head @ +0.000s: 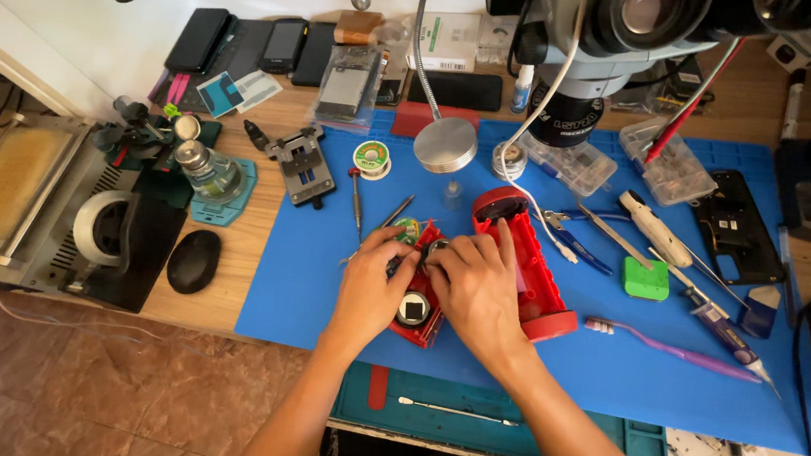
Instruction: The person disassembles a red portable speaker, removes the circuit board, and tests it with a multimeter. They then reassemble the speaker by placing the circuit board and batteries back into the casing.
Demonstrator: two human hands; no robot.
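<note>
Lying opened: red plastic casing (529,268), circuit board exposed.

Left of the hands (425,284) the blue rubber mat (298,277) lies bare and open. Right of them a purple toothbrush (674,349), a green block (645,279) and blue-handled pliers (575,245) crowd the way. Beyond them a round silver lamp head (445,144) and the grey microscope (587,48) overhang the bench (248,234).
</note>
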